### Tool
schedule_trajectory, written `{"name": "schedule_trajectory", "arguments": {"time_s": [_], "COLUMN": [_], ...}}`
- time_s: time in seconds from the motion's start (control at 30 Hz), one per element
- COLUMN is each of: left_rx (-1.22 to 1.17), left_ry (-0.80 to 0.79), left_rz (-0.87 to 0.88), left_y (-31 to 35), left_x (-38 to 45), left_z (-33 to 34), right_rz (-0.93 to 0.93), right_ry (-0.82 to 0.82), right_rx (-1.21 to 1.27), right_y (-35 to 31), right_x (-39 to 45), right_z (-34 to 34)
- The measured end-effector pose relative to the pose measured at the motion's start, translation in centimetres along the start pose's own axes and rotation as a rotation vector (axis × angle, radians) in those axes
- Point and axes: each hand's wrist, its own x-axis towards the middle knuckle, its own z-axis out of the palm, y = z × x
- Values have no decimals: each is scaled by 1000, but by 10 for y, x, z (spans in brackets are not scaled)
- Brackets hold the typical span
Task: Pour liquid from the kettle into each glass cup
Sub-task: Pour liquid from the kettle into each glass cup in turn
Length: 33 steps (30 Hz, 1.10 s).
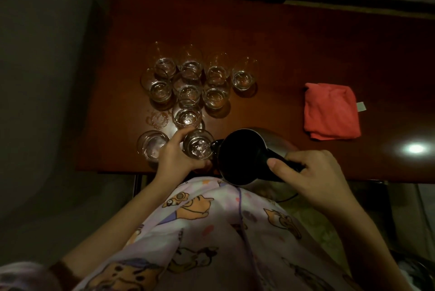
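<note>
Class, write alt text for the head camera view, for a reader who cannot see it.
A person's right hand tips a dark kettle by its handle, spout at a glass cup that the left hand grips at the wooden table's near edge. Nine more glass cups stand clustered behind and beside it, and a folded red cloth lies to the right.

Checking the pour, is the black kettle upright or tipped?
Tipped: the black kettle leans its spout over the clear glass cup held by the left hand; right hand grips its handle.
</note>
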Motion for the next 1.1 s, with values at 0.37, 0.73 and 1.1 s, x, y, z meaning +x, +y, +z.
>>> {"name": "schedule_trajectory", "arguments": {"time_s": [0.37, 0.73, 1.1], "left_rx": [19, 5, 16], "left_ry": [-3, 1, 3], "left_rz": [-3, 0, -3], "left_y": [-2, 0, 3], "left_x": [0, 0, -1], "left_z": [0, 2, 3], "right_rz": [-4, 6, 8], "right_ry": [-20, -46, -43], "right_rx": [-7, -22, -3], "right_y": [1, 0, 1], "right_x": [0, 1, 0], "right_z": [-1, -2, -3]}}
